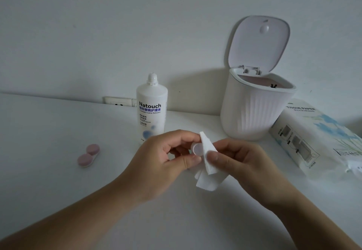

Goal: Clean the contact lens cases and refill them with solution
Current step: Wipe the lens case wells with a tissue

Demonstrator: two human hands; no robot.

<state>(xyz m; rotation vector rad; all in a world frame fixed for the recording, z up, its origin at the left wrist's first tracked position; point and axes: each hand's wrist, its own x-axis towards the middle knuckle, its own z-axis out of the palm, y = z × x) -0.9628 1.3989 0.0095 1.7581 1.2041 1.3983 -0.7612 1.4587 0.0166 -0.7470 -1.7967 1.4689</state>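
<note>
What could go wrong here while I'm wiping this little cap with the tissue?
The small white cap is only pinched at the fingertips of your left hand, so it might slip onto the table. The tissue in your right hand could leave lint on it. The solution bottle stands just behind your hands and could be knocked over.

The bottle [152,108] carries the brand "Natouch" in dark blue letters, a line of Chinese characters under it, then "Contact Lens Soluion" in smaller print, spelled so on the label; the finer lines lower down are too small to read. The tissue pack [317,138] at the right is headed "TISSUE PAPER" in capitals, with unreadable small print beneath
</note>
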